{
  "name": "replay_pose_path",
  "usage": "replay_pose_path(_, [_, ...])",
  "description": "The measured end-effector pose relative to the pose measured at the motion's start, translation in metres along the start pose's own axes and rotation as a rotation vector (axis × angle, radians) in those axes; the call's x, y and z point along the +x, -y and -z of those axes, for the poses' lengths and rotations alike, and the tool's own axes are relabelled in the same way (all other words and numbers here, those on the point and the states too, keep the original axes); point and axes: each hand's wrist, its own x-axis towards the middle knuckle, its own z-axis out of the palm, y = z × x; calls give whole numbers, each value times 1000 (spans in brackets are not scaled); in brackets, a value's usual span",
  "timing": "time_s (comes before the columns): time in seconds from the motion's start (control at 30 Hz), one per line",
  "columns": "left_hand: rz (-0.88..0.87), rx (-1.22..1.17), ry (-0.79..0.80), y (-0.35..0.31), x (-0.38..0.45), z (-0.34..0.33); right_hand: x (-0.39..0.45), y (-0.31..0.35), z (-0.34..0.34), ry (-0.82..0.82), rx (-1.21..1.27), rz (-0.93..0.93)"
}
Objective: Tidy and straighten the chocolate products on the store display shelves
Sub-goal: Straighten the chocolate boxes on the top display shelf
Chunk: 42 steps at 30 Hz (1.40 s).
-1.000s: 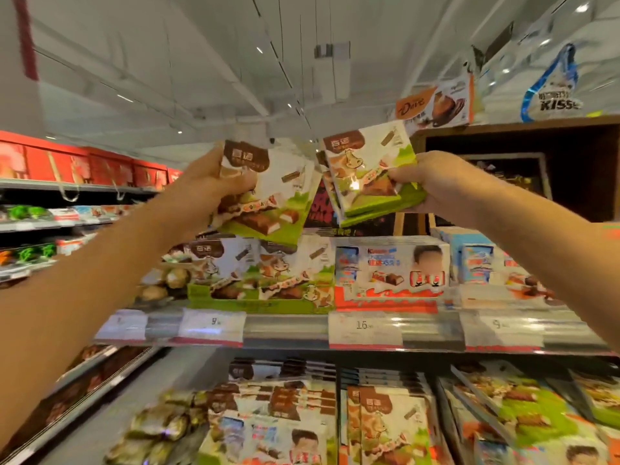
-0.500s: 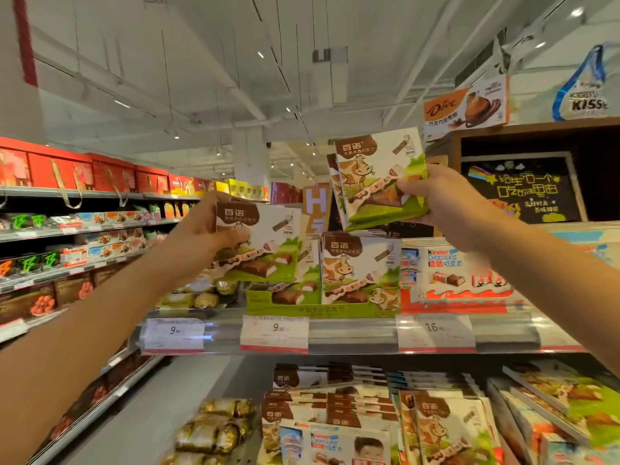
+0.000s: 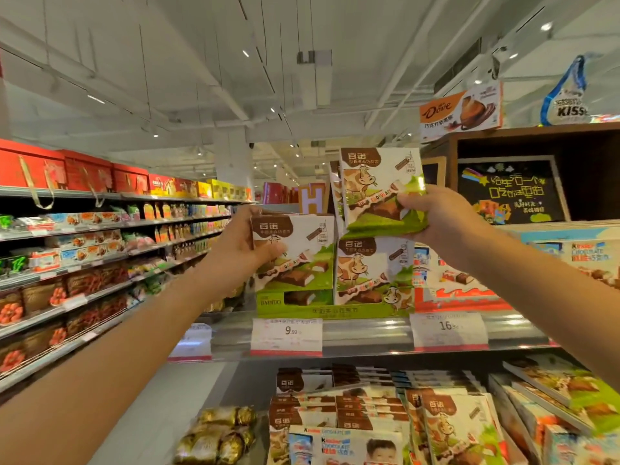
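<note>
item: cow-print chocolate boxes. left hand (image 3: 240, 255) is gripping one box (image 3: 295, 253) at the green display tray (image 3: 322, 308) just below it; right hand (image 3: 436, 214) is holding a small stack (image 3: 379, 191) above the seated box (image 3: 372, 270). best handling: lowering each squarely, faces forward, edges flush with neighbours.

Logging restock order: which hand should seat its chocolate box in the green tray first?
Probably left: the left hand holds its box already at the green tray; the right hand holds its box above.

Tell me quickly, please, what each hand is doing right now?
Left hand: closed on a cow-print chocolate box at the green display tray.
Right hand: closed on a raised stack of chocolate boxes.
</note>
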Motion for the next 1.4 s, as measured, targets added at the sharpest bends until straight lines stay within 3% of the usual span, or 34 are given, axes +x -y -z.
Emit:
replay_pose_path(0.23, [-180,575,96,-17,20,12,11,4,4,-61,95,18])
replay_pose_path(0.5, [-171,985,212,-49,26,-17,25,12,-3,63,87,86])
replay_pose_path(0.6, [-97,909,208,-42,26,-39,29,5,-15,95,104,80])
replay_pose_path(0.77, [-94,712,-135,-30,32,-62,31,-8,-29,138,120,135])
replay_pose_path(0.9, [-182,415,-324,-30,26,-74,34,-14,-25,278,138,151])
replay_pose_path(1.03, [-150,368,-354,-25,29,-73,43,-12,-19,396,49,155])
replay_pose_path(1.13, [-125,376,-378,-25,34,-64,56,-6,-15,513,55,37])
replay_pose_path(1.2, [-105,331,-411,-24,38,-57,70,-5,-11,493,-109,-6])
replay_pose_path(1.27, [-86,262,-428,-22,41,-51,82,-6,-5,476,-580,83])
replay_pose_path(1.33, [-63,206,-450,-23,43,-50,88,-6,-2,633,-985,160])
replay_pose_path(1.4, [-56,181,-460,-23,43,-51,93,-4,-3,762,-1173,146])
